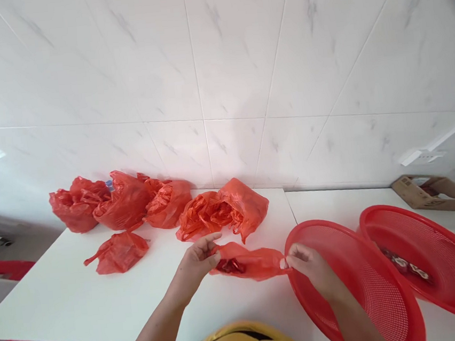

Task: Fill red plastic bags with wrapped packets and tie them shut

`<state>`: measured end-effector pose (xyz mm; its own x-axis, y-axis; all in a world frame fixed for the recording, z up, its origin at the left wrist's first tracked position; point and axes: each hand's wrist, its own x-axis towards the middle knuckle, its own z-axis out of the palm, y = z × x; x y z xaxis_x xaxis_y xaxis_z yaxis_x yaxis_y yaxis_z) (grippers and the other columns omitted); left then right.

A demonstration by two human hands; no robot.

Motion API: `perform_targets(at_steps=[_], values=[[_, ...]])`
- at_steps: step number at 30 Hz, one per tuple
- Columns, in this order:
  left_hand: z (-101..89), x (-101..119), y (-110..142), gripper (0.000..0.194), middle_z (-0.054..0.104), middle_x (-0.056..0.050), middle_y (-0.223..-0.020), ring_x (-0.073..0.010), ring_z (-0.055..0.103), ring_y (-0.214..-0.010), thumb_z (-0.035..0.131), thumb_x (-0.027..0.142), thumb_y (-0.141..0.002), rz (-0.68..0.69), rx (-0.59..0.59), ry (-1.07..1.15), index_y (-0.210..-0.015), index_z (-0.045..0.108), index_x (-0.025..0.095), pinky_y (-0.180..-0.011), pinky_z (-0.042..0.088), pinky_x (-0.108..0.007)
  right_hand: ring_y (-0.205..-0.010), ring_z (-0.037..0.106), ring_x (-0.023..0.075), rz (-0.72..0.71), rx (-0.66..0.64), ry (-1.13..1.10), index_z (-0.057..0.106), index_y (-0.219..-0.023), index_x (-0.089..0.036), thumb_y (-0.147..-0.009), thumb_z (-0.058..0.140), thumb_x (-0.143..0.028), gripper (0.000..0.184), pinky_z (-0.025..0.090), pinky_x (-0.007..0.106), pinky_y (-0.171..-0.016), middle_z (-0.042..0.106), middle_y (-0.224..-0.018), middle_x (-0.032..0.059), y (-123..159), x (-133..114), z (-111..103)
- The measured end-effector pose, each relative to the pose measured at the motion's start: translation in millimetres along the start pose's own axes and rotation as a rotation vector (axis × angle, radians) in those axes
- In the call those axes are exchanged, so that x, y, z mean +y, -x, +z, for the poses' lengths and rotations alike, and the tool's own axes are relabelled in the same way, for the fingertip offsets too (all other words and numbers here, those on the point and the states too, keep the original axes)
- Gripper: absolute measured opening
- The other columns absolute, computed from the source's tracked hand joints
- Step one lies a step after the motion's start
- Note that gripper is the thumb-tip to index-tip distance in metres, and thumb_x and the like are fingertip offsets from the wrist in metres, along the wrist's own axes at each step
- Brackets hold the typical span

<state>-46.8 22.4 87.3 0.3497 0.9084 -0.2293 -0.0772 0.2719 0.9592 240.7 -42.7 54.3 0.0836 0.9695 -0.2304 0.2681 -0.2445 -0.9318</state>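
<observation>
A red plastic bag [256,261] is stretched sideways between my two hands, just above the white table. My left hand [203,256] pinches its left end, where small dark red items [231,266] show inside; what they are I cannot make out. At the bag's right end my right hand [304,262] grips the plastic between thumb and fingers, close to the rim of a red mesh basket [338,229]. Behind my hands lies a crumpled, filled red bag [244,203].
Several filled red bags [122,205] stand along the tiled wall. A smaller red bag [120,252] lies on the white table [83,302]. Right of the first basket, a second red basket [431,242] holds a few wrapped items [408,267]. An open cardboard box [431,194] sits behind.
</observation>
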Motion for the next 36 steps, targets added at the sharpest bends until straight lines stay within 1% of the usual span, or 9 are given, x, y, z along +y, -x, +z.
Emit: perform_targets(at_steps=[5, 9, 13, 22, 24, 26, 29, 32, 36], values=[[-7.3, -3.0, -1.0, 0.043, 0.056, 0.001, -0.084, -0.0129, 0.053, -0.081, 0.069, 0.028, -0.077, 0.064, 0.018, -0.04, -0.118, 0.059, 0.023, -0.074, 0.043, -0.025, -0.06, 0.039, 0.0124, 0.017, 0.068, 0.018, 0.039, -0.063, -0.022, -0.08, 0.057, -0.043, 0.032, 0.033, 0.027, -0.059, 0.043, -0.062, -0.0053, 0.8, 7.5, -1.4], [-5.3, -11.7, 2.0, 0.04, 0.058, 0.0, -0.089, -0.0147, 0.056, -0.085, 0.064, 0.021, -0.077, 0.065, -0.062, -0.119, -0.117, 0.058, 0.024, -0.076, 0.044, -0.027, -0.077, 0.054, 0.0175, 0.036, 0.094, -0.055, 0.05, -0.07, -0.023, -0.077, 0.062, -0.041, 0.023, 0.04, 0.029, -0.068, 0.057, -0.077, -0.0004, 4.1, 9.0, -1.7], [1.5, -8.8, 10.5, 0.042, 0.064, 0.0, -0.091, -0.016, 0.06, -0.087, 0.053, 0.013, -0.078, 0.069, -0.129, -0.418, -0.118, 0.059, 0.026, -0.079, 0.045, -0.029, -0.116, 0.052, 0.0274, 0.077, 0.132, -0.221, 0.061, -0.082, -0.023, -0.076, 0.064, -0.043, 0.021, 0.042, 0.036, -0.091, 0.061, -0.122, 0.0083, 7.6, 7.4, 4.0], [2.7, 0.3, 11.5, 0.031, 0.069, -0.004, -0.085, -0.02, 0.059, -0.084, 0.042, 0.018, -0.087, 0.268, -0.065, -1.044, -0.1, 0.069, 0.025, -0.072, 0.043, -0.029, -0.103, 0.058, 0.0238, 0.066, 0.114, -0.699, 0.06, -0.079, -0.024, -0.076, 0.067, -0.038, 0.016, 0.044, 0.039, -0.087, 0.068, -0.115, 0.0073, -5.2, 20.0, 35.6], [2.8, 2.5, 11.6, 0.028, 0.068, -0.003, -0.083, -0.0194, 0.058, -0.084, 0.041, 0.015, -0.086, 0.294, -0.067, -1.047, -0.09, 0.068, 0.024, -0.072, 0.042, -0.029, -0.102, 0.058, 0.0227, 0.07, 0.107, -0.784, 0.059, -0.077, -0.023, -0.075, 0.068, -0.035, 0.015, 0.044, 0.038, -0.085, 0.068, -0.113, 0.0064, -6.9, 17.0, 38.6], [5.3, 5.5, 13.4, 0.026, 0.066, -0.002, -0.085, -0.0165, 0.057, -0.08, 0.042, 0.01, -0.082, 0.287, -0.082, -0.992, -0.082, 0.065, 0.022, -0.07, 0.041, -0.027, -0.091, 0.06, 0.0195, 0.044, 0.079, -0.841, 0.058, -0.074, -0.023, -0.078, 0.065, -0.034, 0.014, 0.044, 0.035, -0.082, 0.07, -0.09, 0.0038, -7.6, 13.1, 41.0], [11.8, 7.4, 17.2, 0.022, 0.063, 0.001, -0.082, -0.0122, 0.054, -0.07, 0.044, 0.005, -0.072, 0.22, -0.171, -0.834, -0.075, 0.059, 0.021, -0.062, 0.039, -0.023, -0.054, 0.045, 0.0107, -0.009, -0.013, -0.853, 0.054, -0.069, -0.023, -0.085, 0.056, -0.034, 0.019, 0.044, 0.03, -0.07, 0.045, -0.05, -0.0064, -7.9, 11.8, 46.3], [18.8, 3.5, 19.9, 0.019, 0.062, 0.002, -0.077, -0.0116, 0.055, -0.068, 0.048, 0.005, -0.068, 0.144, -0.247, -0.694, -0.073, 0.058, 0.02, -0.06, 0.039, -0.022, -0.043, 0.021, 0.0077, -0.027, -0.1, -0.77, 0.056, -0.071, -0.022, -0.088, 0.048, -0.035, 0.023, 0.035, 0.025, -0.052, 0.025, -0.046, -0.0105, -6.9, 17.0, 52.5], [28.9, -5.0, 20.4, 0.015, 0.062, 0.002, -0.076, -0.0114, 0.055, -0.068, 0.051, 0.007, -0.068, 0.105, -0.242, -0.601, -0.074, 0.059, 0.019, -0.062, 0.04, -0.022, -0.046, 0.024, 0.0075, 0.003, -0.201, -0.542, 0.059, -0.094, -0.024, -0.082, 0.053, -0.028, 0.013, 0.026, 0.023, -0.048, 0.031, -0.051, -0.0107, 0.6, 15.8, 56.9]])
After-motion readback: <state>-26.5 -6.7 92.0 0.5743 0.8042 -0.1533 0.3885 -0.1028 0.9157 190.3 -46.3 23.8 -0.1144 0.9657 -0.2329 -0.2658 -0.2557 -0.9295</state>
